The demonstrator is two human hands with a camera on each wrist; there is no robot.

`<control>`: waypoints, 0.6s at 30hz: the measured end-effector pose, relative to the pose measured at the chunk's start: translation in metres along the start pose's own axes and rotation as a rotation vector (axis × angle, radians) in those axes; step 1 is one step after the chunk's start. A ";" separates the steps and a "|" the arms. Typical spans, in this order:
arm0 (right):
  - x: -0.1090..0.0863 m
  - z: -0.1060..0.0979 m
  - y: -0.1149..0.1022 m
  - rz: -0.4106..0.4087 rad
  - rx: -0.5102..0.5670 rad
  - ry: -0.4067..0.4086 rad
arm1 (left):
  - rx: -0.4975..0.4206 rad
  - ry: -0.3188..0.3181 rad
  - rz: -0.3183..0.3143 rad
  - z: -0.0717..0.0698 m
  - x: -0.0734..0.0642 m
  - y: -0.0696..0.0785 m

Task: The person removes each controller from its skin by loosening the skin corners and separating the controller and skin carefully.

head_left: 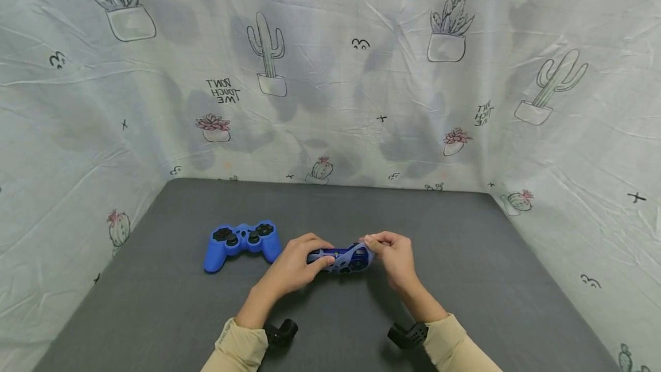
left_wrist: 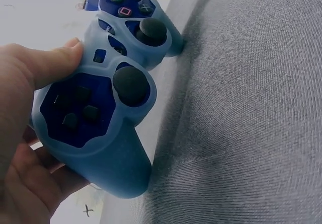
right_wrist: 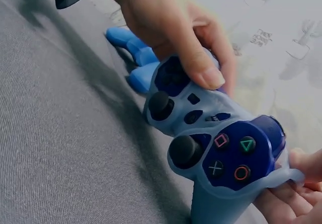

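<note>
1. The held controller (head_left: 357, 259) is sitting over the middle of the grey table (head_left: 465, 245), its long axis running left to right between the hands; its button face is turning toward the person, its shoulder edge pointing upward and its handles pointing down to the tabletop.
2. The left hand (head_left: 296, 263) is gripping one end, the thumb lying across the top edge.
3. The right hand (head_left: 396, 254) is pinching a stretched lip of the sleeve (left_wrist: 115, 163) at the other end.
4. That sleeve is showing a smooth, milky-blue, translucent skin, its cutouts framing glossy dark-blue plastic, round black sticks and coloured button symbols.
5. A second controller (head_left: 243, 234), matte bright blue, is lying to the left, handles pointing toward the person.
6. The tabletop is showing a fine woven texture.
</note>
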State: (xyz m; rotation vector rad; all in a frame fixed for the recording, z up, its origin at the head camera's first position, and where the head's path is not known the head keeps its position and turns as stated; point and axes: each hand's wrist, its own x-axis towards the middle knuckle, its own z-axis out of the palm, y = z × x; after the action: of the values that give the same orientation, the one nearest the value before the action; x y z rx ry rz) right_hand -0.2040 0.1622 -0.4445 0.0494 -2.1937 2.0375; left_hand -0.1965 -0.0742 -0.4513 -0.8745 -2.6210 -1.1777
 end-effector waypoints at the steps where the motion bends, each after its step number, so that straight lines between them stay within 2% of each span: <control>1: 0.000 0.000 0.000 0.013 0.023 -0.009 | 0.002 0.001 -0.002 0.000 0.000 0.000; 5: -0.003 -0.003 -0.005 0.013 0.007 -0.068 | 0.002 0.012 -0.011 0.000 0.000 -0.001; 9: -0.003 -0.009 -0.006 -0.106 -0.146 -0.159 | -0.008 0.032 -0.012 0.002 0.001 0.002; 11: 0.000 -0.014 -0.002 -0.221 -0.262 -0.232 | -0.010 0.035 -0.014 0.002 0.000 0.003; 14: 0.003 -0.021 -0.005 -0.448 -0.483 -0.351 | 0.003 0.029 -0.029 0.003 -0.001 0.004; 16: 0.005 -0.023 -0.007 -0.586 -0.620 -0.399 | 0.011 0.028 -0.042 0.003 -0.002 0.005; 18: 0.007 -0.024 -0.009 -0.675 -0.709 -0.417 | 0.016 0.029 -0.050 0.004 -0.003 0.005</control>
State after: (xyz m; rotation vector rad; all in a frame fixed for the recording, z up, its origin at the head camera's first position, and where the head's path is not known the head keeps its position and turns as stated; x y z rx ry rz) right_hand -0.2077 0.1855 -0.4331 1.0373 -2.5057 0.8969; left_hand -0.1911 -0.0700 -0.4523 -0.7870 -2.6401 -1.1710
